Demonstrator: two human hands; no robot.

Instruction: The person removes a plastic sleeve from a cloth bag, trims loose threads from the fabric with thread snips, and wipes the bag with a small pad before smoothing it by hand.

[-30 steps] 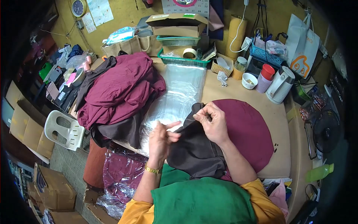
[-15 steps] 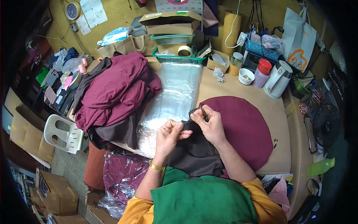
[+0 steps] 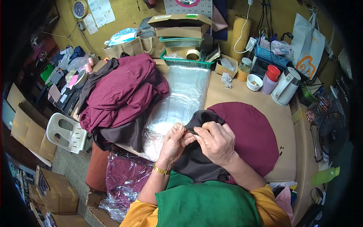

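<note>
Dark brown cloth (image 3: 200, 162) lies at the table's front, partly over a round maroon cloth (image 3: 251, 138). My left hand (image 3: 174, 143), with a gold watch at its wrist, pinches the dark cloth's edge. Close against it, my right hand (image 3: 217, 142) holds the same edge between thumb and fingers. A small dark thing shows between the fingertips, too little of it to name. Clear plastic sheets (image 3: 183, 90) lie behind my left hand. To the left is a heap of maroon and dark cloth (image 3: 123, 90).
Green baskets (image 3: 187, 62) with a cardboard box (image 3: 179, 30) stand at the back. A white bowl (image 3: 254, 82), a red-lidded cup (image 3: 270, 79) and a kettle (image 3: 286, 86) are at the back right. A white chair (image 3: 66, 132) stands left; wrapped maroon cloth (image 3: 126, 176) lies below the table edge.
Both hands have come together at the cloth's edge. My left hand, apart from the cloth at first, now pinches it. The dark cloth has bunched up behind the fingers.
</note>
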